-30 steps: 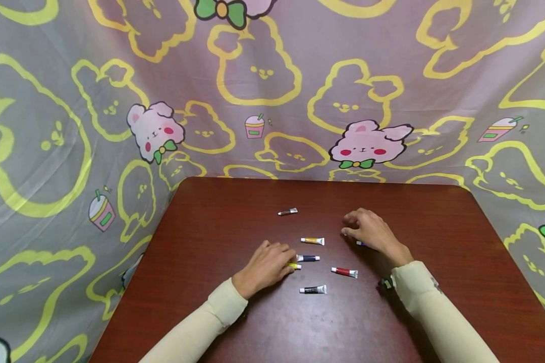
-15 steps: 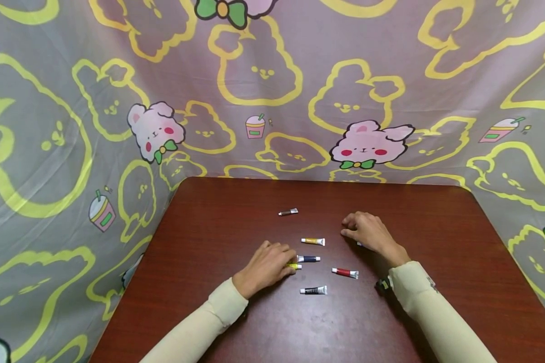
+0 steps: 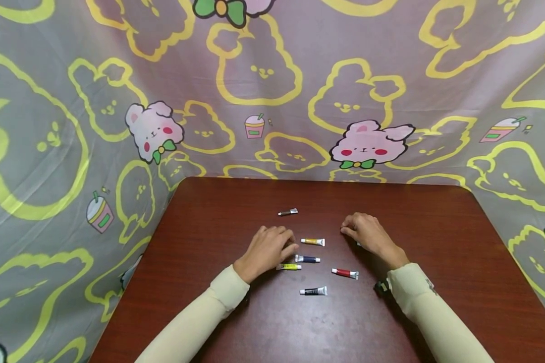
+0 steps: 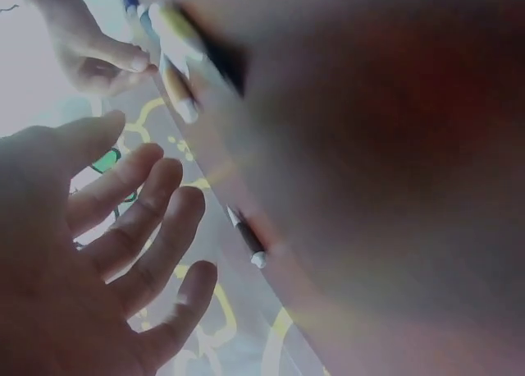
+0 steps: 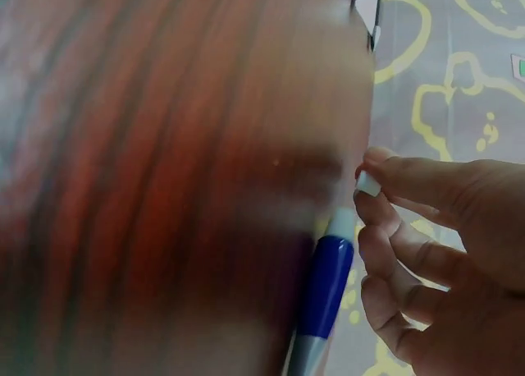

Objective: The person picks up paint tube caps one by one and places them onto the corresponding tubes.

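My left hand (image 3: pixel 264 252) hovers behind the yellow paint tube (image 3: pixel 289 267), its fingers loosely bent with nothing between them. In the left wrist view those fingers are spread. A dark blue paint tube (image 3: pixel 308 259) and an ochre one (image 3: pixel 313 242) lie just right of this hand. At the right, my right hand (image 3: pixel 368 234) pinches a small white piece (image 5: pixel 368 184) between thumb and index finger; whether it is a cap or a tube's end, I cannot tell. Below this hand lies a blue paint tube (image 5: pixel 326 286), mostly hidden in the head view.
A red paint tube (image 3: pixel 344 273) and a black one (image 3: pixel 314 291) lie nearer the front of the brown table (image 3: pixel 200 222). Farther back is a brown tube (image 3: pixel 287 212). Patterned cloth (image 3: pixel 281 116) hangs behind the table and at its sides.
My left hand has let go of the yellow tube and moved back from it, leaving that tube in full view. The right hand has barely shifted.
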Tool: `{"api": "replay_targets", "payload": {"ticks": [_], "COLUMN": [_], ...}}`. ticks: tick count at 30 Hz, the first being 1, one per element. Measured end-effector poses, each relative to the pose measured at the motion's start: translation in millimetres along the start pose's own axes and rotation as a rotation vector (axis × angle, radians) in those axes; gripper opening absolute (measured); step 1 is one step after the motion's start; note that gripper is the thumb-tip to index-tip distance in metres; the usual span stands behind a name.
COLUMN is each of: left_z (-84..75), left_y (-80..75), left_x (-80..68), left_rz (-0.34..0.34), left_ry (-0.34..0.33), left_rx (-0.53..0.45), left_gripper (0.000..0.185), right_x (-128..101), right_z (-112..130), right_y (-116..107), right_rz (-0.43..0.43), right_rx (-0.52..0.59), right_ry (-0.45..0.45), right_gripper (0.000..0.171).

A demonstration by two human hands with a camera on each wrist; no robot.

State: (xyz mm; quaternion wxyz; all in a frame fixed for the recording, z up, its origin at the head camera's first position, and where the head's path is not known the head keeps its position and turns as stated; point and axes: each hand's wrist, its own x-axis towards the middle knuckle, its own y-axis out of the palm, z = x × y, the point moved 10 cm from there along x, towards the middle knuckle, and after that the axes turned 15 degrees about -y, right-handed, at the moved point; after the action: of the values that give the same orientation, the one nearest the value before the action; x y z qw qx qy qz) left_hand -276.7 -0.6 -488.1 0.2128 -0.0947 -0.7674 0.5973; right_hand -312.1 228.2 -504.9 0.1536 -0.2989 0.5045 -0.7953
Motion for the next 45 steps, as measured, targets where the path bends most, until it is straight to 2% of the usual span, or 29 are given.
{"api": "replay_targets", "payload": {"ticks": [6,15,20,24,31,35,45], "left_z": [7.2,25.2,35.0,43.0,53.5,55.8,53.4], "left_y": [-6.5,3.0,7.2,8.8,21.4,28.4,31.4], "left_x": [14.9,38.2,54.0,65.5,79.4,83.9,88.3], "left_rz": [-0.063,-0.059,-0.061,-0.047,0.034,0.058,0.030], "left_ry": [-0.045,-0.152,-0.193,-0.214,-0.263,-0.269,-0.226], "left_rx": [0.027,0.034,0.040,0.044,0.074,0.095,0.126], "left_gripper": [0.021,0.030,0.033,0.034,0.039,0.035,0.019], "right_x": [3.6,6.8,5.8,5.1,4.8,4.2,0.5], "right_z": [16.4,35.5,41.2,42.8,46.8,51.1,62.8], "right_y": [-8.3,-16.1,-17.1,-16.2,-15.9,-16.1,-15.0], "right_rz": [-0.046,-0.039,-0.028,-0.005,0.025,0.034,0.059], "right_rx": [-0.032,-0.079,-0.057,-0.018,-0.004,0.019,0.090], "right_ry": [-0.072,-0.106,-0.081,-0.046,-0.056,-0.069,-0.090], "right_gripper": [0.008,0.019,0.023,0.025,0.030,0.029,0.016]}}
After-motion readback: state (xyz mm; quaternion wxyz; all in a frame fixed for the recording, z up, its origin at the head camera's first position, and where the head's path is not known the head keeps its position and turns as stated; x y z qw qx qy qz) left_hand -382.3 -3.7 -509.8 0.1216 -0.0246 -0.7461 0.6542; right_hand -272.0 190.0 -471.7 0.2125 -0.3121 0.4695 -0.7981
